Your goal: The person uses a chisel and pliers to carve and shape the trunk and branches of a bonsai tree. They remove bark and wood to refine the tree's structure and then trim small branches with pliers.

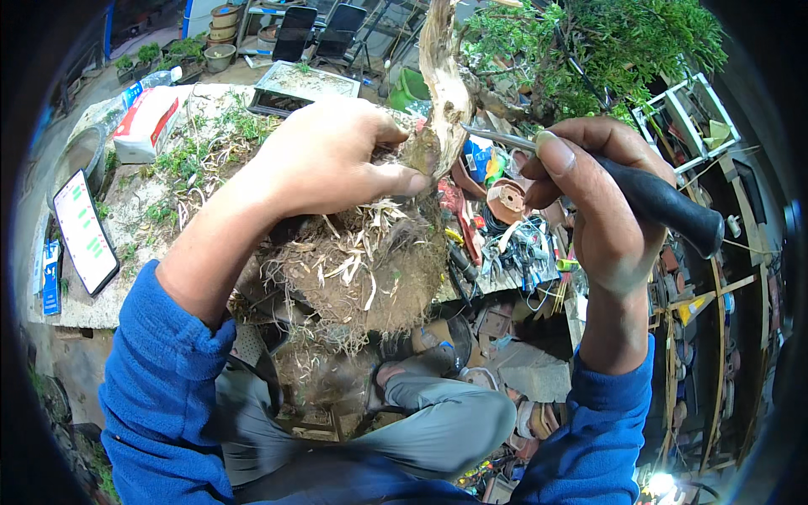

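Note:
A small tree with a bare, pale, stripped trunk stands in front of me, its matted root ball covered in soil and wood shavings. My left hand is closed around the trunk's base from the left, thumb on the near side; the other fingertips are partly hidden. In my right hand is a carving tool with a thick black handle and thin metal shaft. Its tip points left and lies at the trunk's right side; whether it touches the wood I cannot tell. Green foliage spreads behind, at the upper right.
On the left of the worktop lie a phone, a tissue box and a plastic bottle. Tools and wire clutter the right side, near a broken clay pot. Shelves with small pots stand at the far right.

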`<state>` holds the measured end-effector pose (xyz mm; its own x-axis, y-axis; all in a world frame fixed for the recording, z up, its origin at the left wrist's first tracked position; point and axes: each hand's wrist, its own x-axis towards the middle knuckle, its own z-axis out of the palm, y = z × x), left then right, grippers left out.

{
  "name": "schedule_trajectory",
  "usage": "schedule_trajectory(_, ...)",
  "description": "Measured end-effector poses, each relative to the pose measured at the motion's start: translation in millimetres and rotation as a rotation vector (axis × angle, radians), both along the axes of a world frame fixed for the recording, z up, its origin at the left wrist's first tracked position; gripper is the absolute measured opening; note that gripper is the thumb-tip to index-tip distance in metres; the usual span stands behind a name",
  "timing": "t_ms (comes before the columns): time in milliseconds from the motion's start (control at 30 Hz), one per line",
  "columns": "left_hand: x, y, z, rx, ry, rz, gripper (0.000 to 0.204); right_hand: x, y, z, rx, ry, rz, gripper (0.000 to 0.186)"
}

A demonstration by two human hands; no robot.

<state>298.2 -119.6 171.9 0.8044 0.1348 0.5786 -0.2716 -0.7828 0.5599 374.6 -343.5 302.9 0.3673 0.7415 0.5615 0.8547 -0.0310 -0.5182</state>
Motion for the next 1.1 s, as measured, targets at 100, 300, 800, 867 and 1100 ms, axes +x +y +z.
schedule_trajectory(100,-3,-13,3,-0.077,0.073,0.107,0.047,1,3,-3,-0.01,-0.023,0.002,0.027)
schedule_trajectory(300,-5,-37,9,0.062,0.072,0.388,0.043,4,21,-3,-0.04,0.017,0.003,0.024)
schedule_trajectory(800,34,-31,22,-0.345,-0.073,0.298,0.053,56,34,8,-0.144,0.513,0.073,0.026)
schedule_trajectory(867,32,-32,22,-0.341,-0.089,0.295,0.053,60,35,5,-0.113,0.513,0.082,0.025)
schedule_trajectory(1100,31,-35,24,-0.411,-0.076,0.288,0.048,66,39,11,-0.167,0.434,0.141,0.024)
